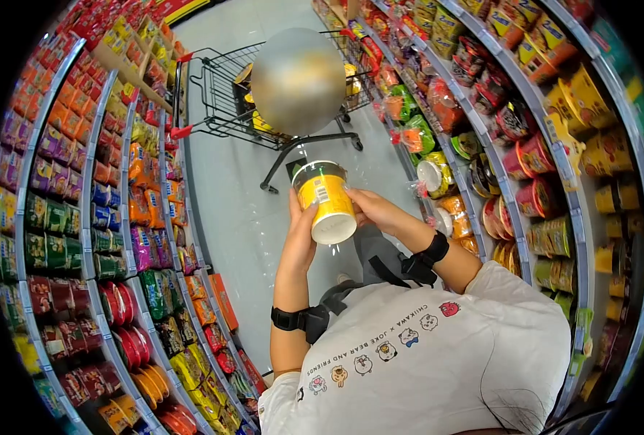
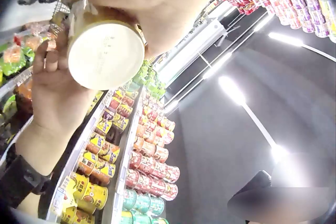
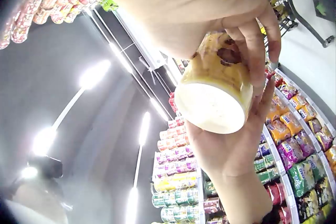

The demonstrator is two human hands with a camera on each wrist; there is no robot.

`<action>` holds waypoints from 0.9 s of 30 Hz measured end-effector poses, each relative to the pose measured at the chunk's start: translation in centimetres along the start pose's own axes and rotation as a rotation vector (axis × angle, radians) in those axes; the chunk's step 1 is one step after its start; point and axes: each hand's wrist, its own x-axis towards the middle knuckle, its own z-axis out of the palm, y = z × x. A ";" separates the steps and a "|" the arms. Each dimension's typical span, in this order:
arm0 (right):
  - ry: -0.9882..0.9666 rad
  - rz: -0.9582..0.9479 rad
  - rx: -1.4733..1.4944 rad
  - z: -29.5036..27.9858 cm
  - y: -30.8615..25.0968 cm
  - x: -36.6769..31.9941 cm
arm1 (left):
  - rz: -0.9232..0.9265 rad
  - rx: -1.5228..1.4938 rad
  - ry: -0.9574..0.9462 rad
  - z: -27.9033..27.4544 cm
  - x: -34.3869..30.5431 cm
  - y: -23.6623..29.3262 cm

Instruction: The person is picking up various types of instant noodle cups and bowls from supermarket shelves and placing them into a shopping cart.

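Note:
Both hands hold a yellow paper tub (image 1: 322,194) in front of the chest, its white base tilted towards the body and a barcode on the side. The left hand (image 1: 300,228) grips one side; the right hand (image 1: 374,210) has its fingers around the other. In the left wrist view the tub's round white base (image 2: 106,57) faces the camera, between the left hand (image 2: 157,3) and the right hand (image 2: 59,90). The right wrist view shows brown marks on the tub (image 3: 215,69), with the right hand's fingers bent over it.
Beyond the tub stands a black wire shopping cart (image 1: 217,109) with yellow items inside, partly hidden by a blurred patch. Shelves of packets (image 1: 144,196) line the left side. Tubs and packets fill the right shelves (image 1: 514,196). Grey floor (image 1: 224,203) shows between them.

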 end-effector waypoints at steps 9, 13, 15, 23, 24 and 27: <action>0.002 0.017 0.103 -9.4 -6.8 10.5 | 0.172 0.343 0.077 1.2 15.6 1.1; -0.074 -0.129 0.010 -15.3 -11.5 14.4 | 0.221 0.584 -0.030 4.9 21.9 5.0; -0.089 -0.171 -0.047 -17.5 -13.2 16.5 | 0.266 0.610 -0.031 5.6 24.7 5.2; -0.035 -0.161 -0.121 -21.4 -15.0 22.1 | 0.273 0.773 0.104 4.9 32.6 3.9; -0.022 -0.177 -0.128 -21.5 -15.0 22.6 | 0.258 0.807 0.100 4.7 33.6 3.8; 0.142 -0.239 -0.397 -22.5 -16.0 24.9 | 0.171 0.724 0.090 3.8 37.7 3.9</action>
